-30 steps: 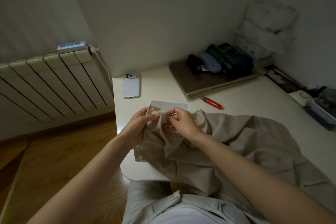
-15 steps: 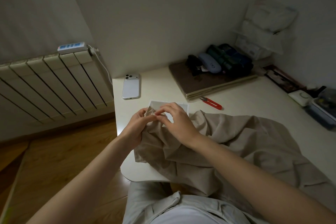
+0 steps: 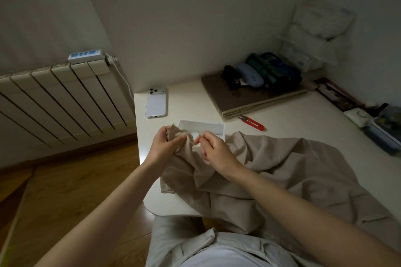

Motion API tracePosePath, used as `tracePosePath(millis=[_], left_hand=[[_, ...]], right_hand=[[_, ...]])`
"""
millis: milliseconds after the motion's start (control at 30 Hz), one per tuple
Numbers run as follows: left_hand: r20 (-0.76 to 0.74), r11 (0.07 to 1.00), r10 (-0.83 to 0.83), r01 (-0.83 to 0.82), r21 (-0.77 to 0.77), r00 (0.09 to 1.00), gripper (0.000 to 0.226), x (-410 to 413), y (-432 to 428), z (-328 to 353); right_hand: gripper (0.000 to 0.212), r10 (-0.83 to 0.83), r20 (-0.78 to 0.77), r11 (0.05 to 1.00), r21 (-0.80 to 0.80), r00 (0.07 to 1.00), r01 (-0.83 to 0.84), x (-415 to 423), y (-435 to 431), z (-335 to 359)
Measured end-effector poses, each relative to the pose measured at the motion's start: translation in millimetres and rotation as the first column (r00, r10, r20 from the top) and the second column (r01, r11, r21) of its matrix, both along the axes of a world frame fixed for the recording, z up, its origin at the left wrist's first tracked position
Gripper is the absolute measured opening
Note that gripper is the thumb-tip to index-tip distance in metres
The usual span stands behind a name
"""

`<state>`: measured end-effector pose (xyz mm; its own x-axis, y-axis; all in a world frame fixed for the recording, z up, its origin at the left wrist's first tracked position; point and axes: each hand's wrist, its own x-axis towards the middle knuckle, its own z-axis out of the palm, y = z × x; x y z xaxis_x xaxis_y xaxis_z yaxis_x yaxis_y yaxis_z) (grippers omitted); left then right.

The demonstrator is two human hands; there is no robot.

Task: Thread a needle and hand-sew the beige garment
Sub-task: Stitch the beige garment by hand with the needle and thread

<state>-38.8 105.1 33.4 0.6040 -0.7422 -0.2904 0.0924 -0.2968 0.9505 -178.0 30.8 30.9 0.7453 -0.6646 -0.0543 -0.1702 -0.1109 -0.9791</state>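
The room is dim, so fine detail is lost. No thread can be made out, and the thin metal needle [image 3: 199, 134] shows only as a faint dark sliver just above the right fingertips at the centre of the frame. The beige woven garment [image 3: 282, 169] spreads from the centre to the lower right. It runs off the frame edge there and hangs over the near edge of the white table [image 3: 303, 121].

The left hand [image 3: 165, 147] grips a bunched fold of the garment, its fingers curled round the cloth and partly buried in it. The right hand [image 3: 217, 151], just beside it, has thumb and forefinger drawn together in a narrow pinch on the needle's lower end. The other fingers are curled loosely over the fabric. The needle tilts up out of the raised fold between the two hands, and its lower tip is hidden.

Behind the hands, a shallow white rectangular tray [image 3: 208, 129] is partly covered by the cloth. Red-handled thread snips [image 3: 252, 123] lie to its right, and a white smartphone [image 3: 156, 103] lies face down to the upper left. The boxes at the right edge are cut off and hard to read.
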Motion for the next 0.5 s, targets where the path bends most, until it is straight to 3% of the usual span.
tracePosePath(millis=[233,367,500], left_hand=[[0.028,1.000,0.024,-0.024,-0.002,0.999,0.043,2.0,1.6,2.1],[0.037,1.000,-0.006,0.006,-0.003,0.999,0.030,-1.3,0.6,3.1],[0.052,0.999,-0.032,0.033,-0.012,0.998,0.026,-5.9,-1.6,4.2]], right_hand=[[0.025,-0.266,-0.311,0.962,-0.144,0.912,0.231,-29.5,-40.1,-40.1],[0.011,-0.320,-0.234,0.943,-0.178,0.918,0.283,-28.0,-42.5,-34.5],[0.010,-0.189,-0.073,0.975,-0.129,0.979,0.179,-11.5,-25.7,-13.8]])
